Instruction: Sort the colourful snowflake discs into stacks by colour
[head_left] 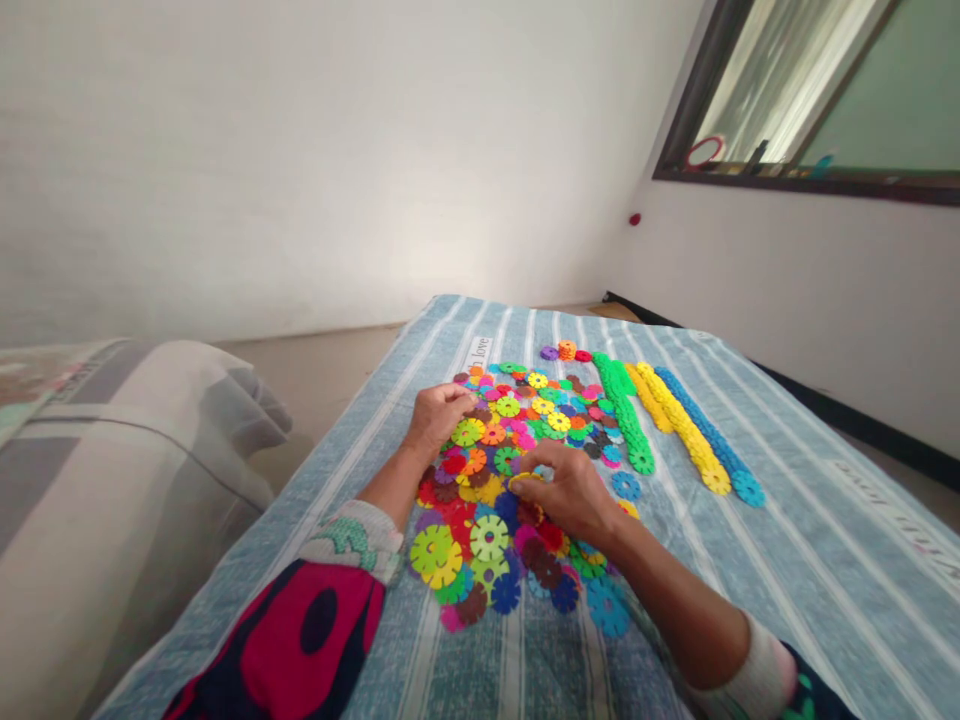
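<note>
A wide heap of notched, flower-shaped plastic discs in many colours lies spread on a striped cloth. My right hand is over the middle of the heap, thumb and fingers pinching a yellow disc. At the heap's left edge, my left hand has its thumb and fingertips drawn together. Whatever may be between those fingertips is hidden. Right of the heap, overlapping discs lie in long rows: green, yellow and blue.
Behind the heap sit a small orange stack, a purple disc and a red disc. The blue-and-white striped cloth covers the surface. A covered, bulky piece stands at left. A window is at upper right.
</note>
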